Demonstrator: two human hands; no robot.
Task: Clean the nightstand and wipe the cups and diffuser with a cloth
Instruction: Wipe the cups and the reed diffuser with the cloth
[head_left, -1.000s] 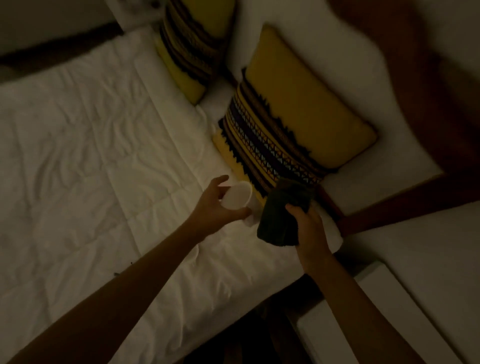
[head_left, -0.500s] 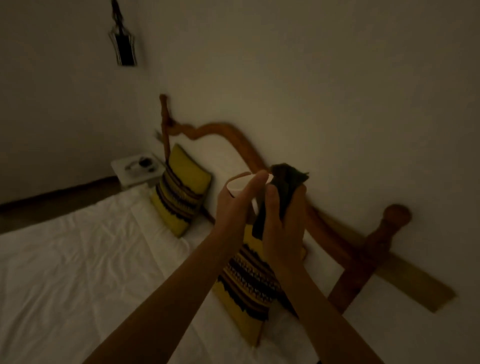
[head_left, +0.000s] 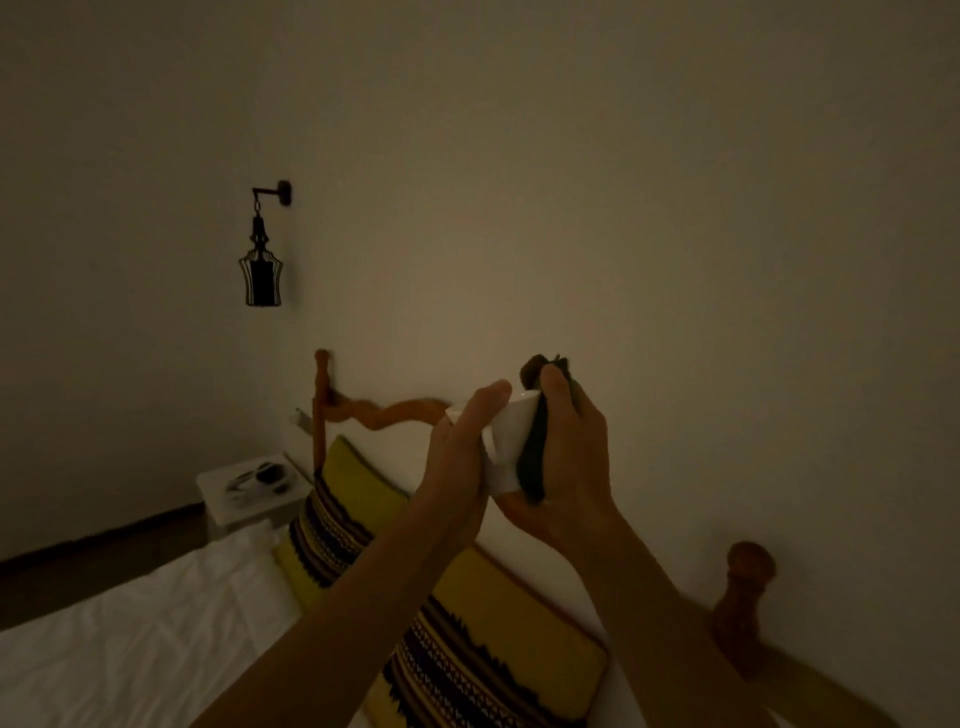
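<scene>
A white cup (head_left: 506, 447) is held up in front of the wall, gripped by my left hand (head_left: 462, 457) with the thumb along its rim. My right hand (head_left: 571, 457) presses a dark cloth (head_left: 535, 447) against the cup's right side, and a tuft of the cloth sticks up above my fingers. The room is dim. A white nightstand (head_left: 244, 499) stands far off at the left of the bed with a few small dark and pale items on it that I cannot tell apart.
A bed with a white sheet (head_left: 130, 639) lies below. Two yellow patterned pillows (head_left: 483, 649) lean on a wooden headboard (head_left: 384, 413) with a post (head_left: 743, 597) at the right. A dark lantern lamp (head_left: 261, 270) hangs on the wall.
The view has swung up from the bed to the wall. Both hands have risen with the cup and cloth, and the cloth now lies against the cup's side.
</scene>
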